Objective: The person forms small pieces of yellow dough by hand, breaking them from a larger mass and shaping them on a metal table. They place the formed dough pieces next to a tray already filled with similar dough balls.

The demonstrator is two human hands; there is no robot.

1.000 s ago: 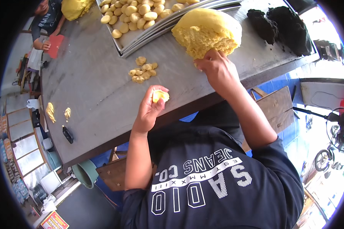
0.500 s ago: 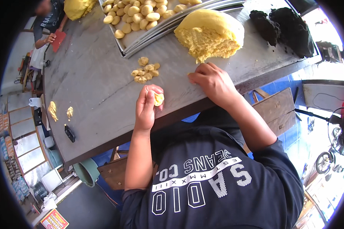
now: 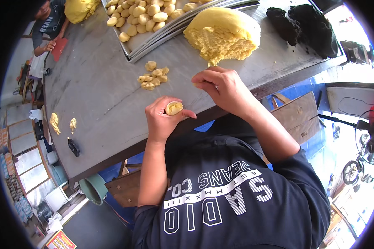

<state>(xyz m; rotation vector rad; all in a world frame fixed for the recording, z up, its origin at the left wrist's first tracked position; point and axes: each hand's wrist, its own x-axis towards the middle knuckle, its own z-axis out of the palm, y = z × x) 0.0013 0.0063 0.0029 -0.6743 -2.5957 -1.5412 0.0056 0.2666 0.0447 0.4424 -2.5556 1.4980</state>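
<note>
Tabletop (image 3: 99, 103) in grey is easily the biggest thing here, just the one; next up is the dark T-shirt (image 3: 232, 186) on the person working at it, with several lines of bold white lettering, legible but upside down from up here; then one stack of metal trays (image 3: 141, 53), rims nested too tightly for me to count, with dozens of pale yellow dough balls (image 3: 143, 18) on top; beside it sits one big yellow dough mound (image 3: 222, 33), torn open on the near side, plus two black lumps (image 3: 316, 35) to the right; a second yellow mound (image 3: 81, 9) is at the far left, near a co-worker (image 3: 50, 27) with lettering on the shirt too.

Two hands: left hand (image 3: 162, 118) curls around one hollowed dough piece (image 3: 174, 108) by the tabletop's near edge, thumb sticking out; right hand (image 3: 224, 87) has its fingertips pinched together; then one pile of roughly a dozen pale lumps (image 3: 153, 78), one printed red-and-yellow card (image 3: 61, 240) lower left, two dough scraps (image 3: 54, 123), one little black object (image 3: 73, 147); tiniest is what looks like a yellowish bit (image 3: 194, 84) in that right-hand pinch.
</note>
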